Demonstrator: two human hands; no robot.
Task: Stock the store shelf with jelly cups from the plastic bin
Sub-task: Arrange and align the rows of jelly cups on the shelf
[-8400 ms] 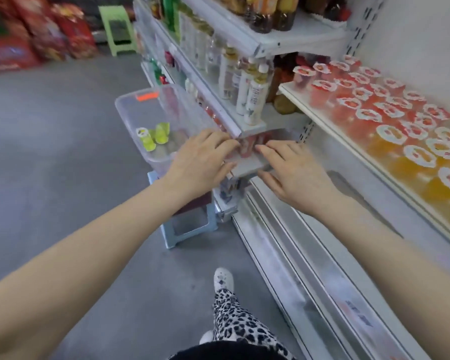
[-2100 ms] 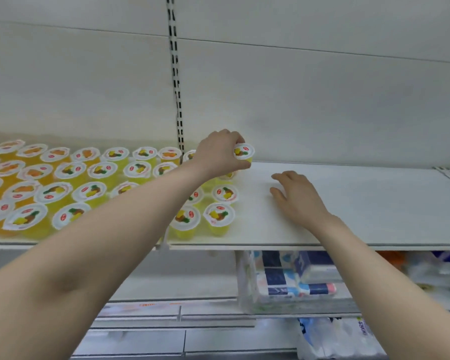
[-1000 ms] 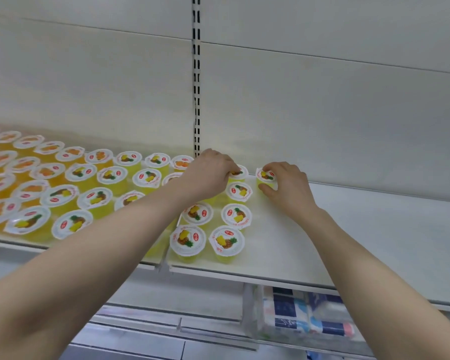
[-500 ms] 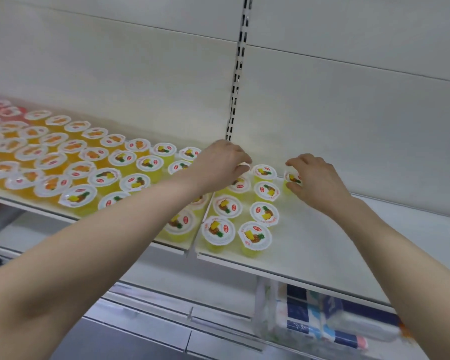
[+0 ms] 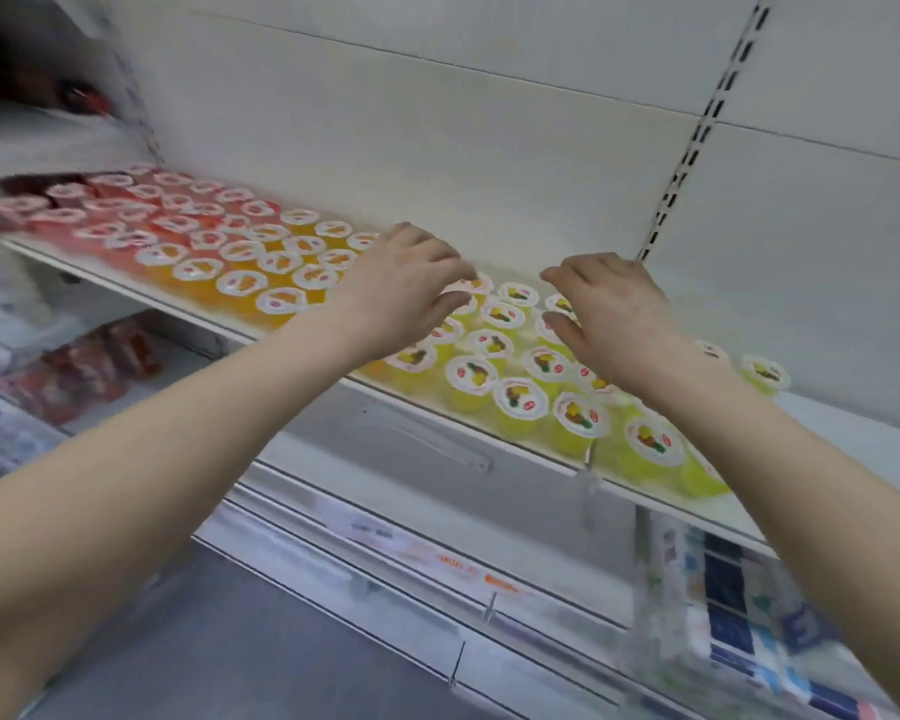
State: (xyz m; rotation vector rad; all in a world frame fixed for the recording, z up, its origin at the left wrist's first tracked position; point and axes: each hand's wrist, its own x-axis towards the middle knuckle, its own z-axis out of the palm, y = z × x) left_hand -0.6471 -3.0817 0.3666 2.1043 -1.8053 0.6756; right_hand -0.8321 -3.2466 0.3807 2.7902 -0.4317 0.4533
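Left hand [image 5: 406,288] and right hand [image 5: 609,309] palm-down over yellow jelly cups [image 5: 471,374] on shelf [image 5: 515,445], fingers loosely bent; contact unclear. Orange cups [image 5: 240,283], then red cups [image 5: 100,210], run leftward. 2 stray cups [image 5: 765,374] stand apart at right. Edges blurred.

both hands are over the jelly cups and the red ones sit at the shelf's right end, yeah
No: the head view shows the red cups at the shelf's left end. The left hand and right hand are over the jelly cups.

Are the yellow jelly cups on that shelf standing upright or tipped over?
Upright. The yellow jelly cups sit on the shelf with their round printed lids facing up; none in view lies on its side.
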